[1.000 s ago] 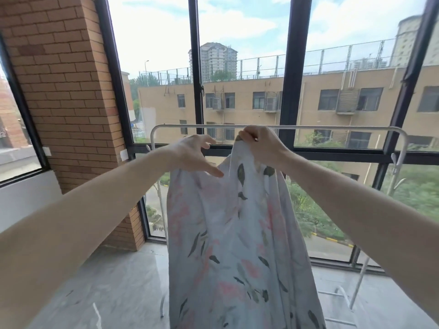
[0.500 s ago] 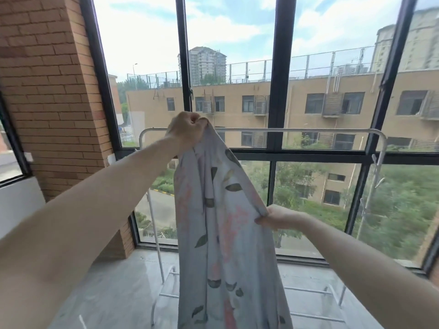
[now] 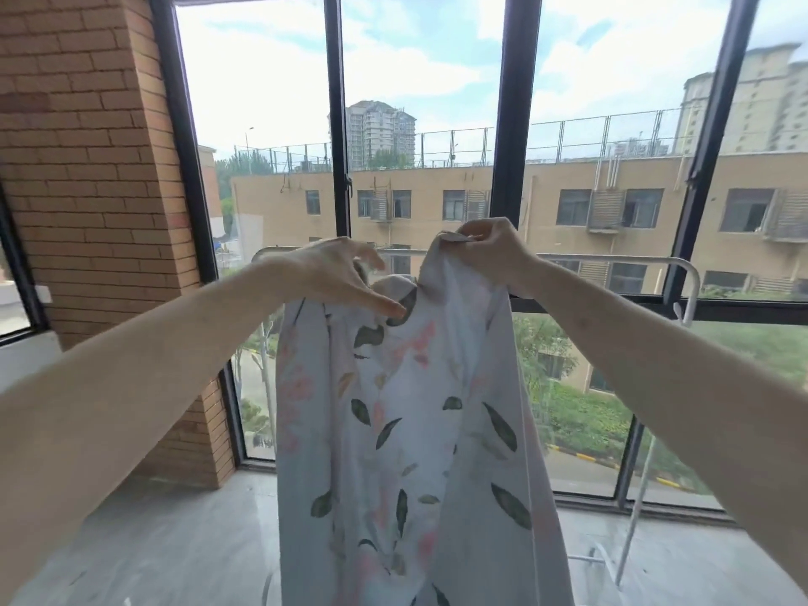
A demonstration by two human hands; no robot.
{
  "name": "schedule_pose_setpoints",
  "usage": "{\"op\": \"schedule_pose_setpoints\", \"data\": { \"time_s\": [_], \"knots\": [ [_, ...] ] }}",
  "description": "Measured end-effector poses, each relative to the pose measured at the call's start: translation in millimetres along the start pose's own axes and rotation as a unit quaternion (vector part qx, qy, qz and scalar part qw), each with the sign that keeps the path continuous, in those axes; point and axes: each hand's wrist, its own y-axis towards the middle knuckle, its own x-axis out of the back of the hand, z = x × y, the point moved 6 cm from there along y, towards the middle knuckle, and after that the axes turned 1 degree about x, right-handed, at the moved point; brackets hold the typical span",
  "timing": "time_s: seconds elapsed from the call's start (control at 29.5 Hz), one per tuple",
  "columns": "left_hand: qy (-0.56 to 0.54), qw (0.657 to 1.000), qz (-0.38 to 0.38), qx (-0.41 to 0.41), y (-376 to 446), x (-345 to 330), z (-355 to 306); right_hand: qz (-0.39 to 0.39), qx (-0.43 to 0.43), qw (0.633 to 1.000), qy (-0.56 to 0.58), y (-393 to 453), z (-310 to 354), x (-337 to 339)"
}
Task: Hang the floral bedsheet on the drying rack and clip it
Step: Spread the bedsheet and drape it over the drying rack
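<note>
Bedsheet (image 3: pixel 411 430), white with grey-green leaves and faint pink blooms, hangs bunched in a long vertical column at centre frame, held up in front of the drying rack (image 3: pixel 612 261) and not yet laid over it. The rack's white top rail runs left to right just beyond the hands, near the tall dark-framed window (image 3: pixel 509 124); its right upright drops toward the floor at far right. The right hand (image 3: pixel 489 249) is closed around the top edge of the fabric, thumb and curled fingers pinching a gathered corner at about rail height, evidently to carry the weight of the cloth. The left hand (image 3: pixel 339 273) sits slightly lower and to the left, its fingers partly extended and angled down onto the upper folds; it touches the cloth, but whether it actually grips any cannot be told, since the underside of the hand is hidden. Judged from this arrangement, the left hand is feeding along the top hem to find a second hold so the sheet can be spread wide. The sheet's lower part falls out of frame at the bottom. No clips are visible. Hanging is assessed as at an early stage: draping over the rail and clipping remain undone. A brick pillar (image 3: pixel 87 168) stands at left.
</note>
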Motion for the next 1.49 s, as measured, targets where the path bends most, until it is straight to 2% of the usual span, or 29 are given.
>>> {"op": "schedule_pose_setpoints", "data": {
  "time_s": [0.1, 0.31, 0.44, 0.58, 0.65, 0.75, 0.88, 0.95, 1.02, 1.12, 1.19, 1.26, 1.32, 1.43, 1.49],
  "knots": [
    [0.019, 1.000, -0.023, -0.004, 8.9, -6.9, -10.3, 0.016, -0.018, 1.000, -0.019, -3.8, -17.4, -10.8],
    [0.021, 0.996, -0.078, -0.032, 32.8, -31.6, -31.5, 0.044, -0.030, 0.999, -0.013, -1.7, -1.8, -24.1],
    [0.002, 0.991, -0.133, -0.002, 42.9, -29.7, -19.9, 0.036, -0.019, 0.999, -0.026, -4.2, -2.6, -9.4],
    [-0.030, 0.984, -0.175, -0.008, 38.5, -16.5, -13.8, 0.098, -0.001, 0.991, -0.089, -20.9, -31.3, 2.3],
    [-0.010, 0.982, -0.187, -0.018, 40.3, -11.5, -22.4, 0.131, -0.025, 0.986, -0.102, -32.4, -49.9, -3.2],
    [-0.006, 0.976, -0.218, -0.010, 41.0, -0.5, -21.3, 0.165, -0.080, 0.960, -0.209, -56.9, -96.0, -19.0],
    [-0.019, 0.965, -0.259, -0.020, 40.7, 13.9, -25.8, 0.042, -0.164, 0.963, -0.209, -99.9, -165.5, -38.9],
    [-0.020, 0.965, -0.259, -0.031, 44.6, 15.4, -34.6, 0.025, -0.230, 0.957, -0.173, -117.6, -192.2, -53.8],
    [-0.021, 0.964, -0.265, -0.029, 47.3, 18.1, -35.3, 0.082, -0.283, 0.950, -0.106, -135.0, -209.0, -78.5],
    [-0.014, 0.960, -0.279, 0.003, 49.6, 29.1, -19.5, 0.250, -0.317, 0.914, 0.036, -168.2, -208.0, -133.1],
    [-0.006, 0.960, -0.281, 0.018, 49.8, 32.3, -10.8, 0.282, -0.296, 0.913, 0.018, -177.9, -198.3, -148.6],
    [-0.006, 0.959, -0.282, 0.031, 49.5, 29.8, -7.1, 0.252, -0.252, 0.934, -0.029, -183.3, -187.8, -154.8],
    [-0.001, 0.959, -0.281, 0.041, 50.5, 24.6, -8.3, 0.215, -0.212, 0.953, -0.019, -188.4, -168.2, -165.9],
    [0.007, 0.960, -0.274, 0.057, 55.3, 24.3, -12.8, 0.098, -0.163, 0.981, -0.040, -187.1, -141.5, -174.8],
    [0.013, 0.960, -0.272, 0.061, 56.4, 27.3, -12.7, 0.033, -0.192, 0.981, -0.014, -180.7, -148.9, -165.9]
  ]
}}
